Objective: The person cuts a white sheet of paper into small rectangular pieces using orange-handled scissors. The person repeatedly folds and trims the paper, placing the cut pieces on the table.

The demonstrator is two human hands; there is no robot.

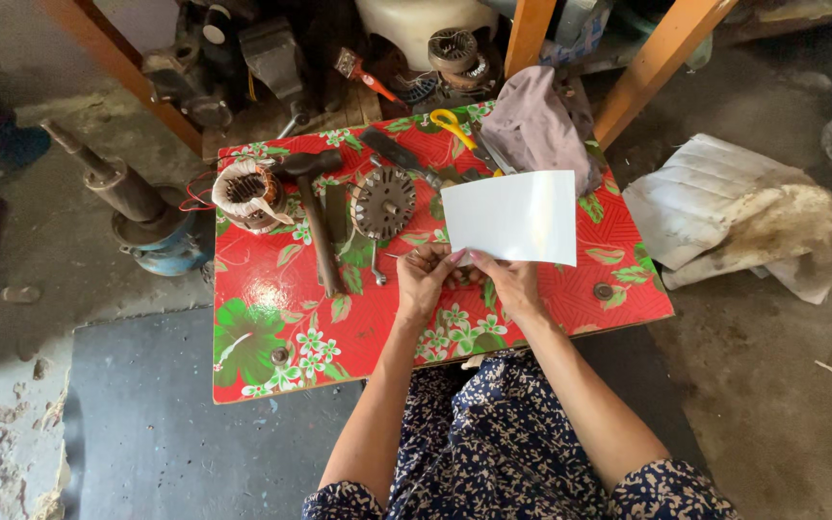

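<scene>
While both hands meet at its lower edge, one white sheet (515, 216) stands nearly upright above the middle of the desk (262, 318), a small surface under a red floral cover. Largest of the items resting there is one grey cloth (536, 123) at the far right corner; next come one wound stator (246, 195) at the far left, one round toothed rotor plate (383, 203), one hammer (315, 217) lying lengthwise, one pair of yellow-handled scissors (454, 125), and one small spanner (377, 265). The left hand (423, 281) has its fingertips closed in a pinch on the sheet's bottom edge; the right hand (512, 282) pinches the same edge just beside it. Judged from this grip, handling goes best with light, even pressure from both hands, so the sheet stays flat and uncreased.
</scene>
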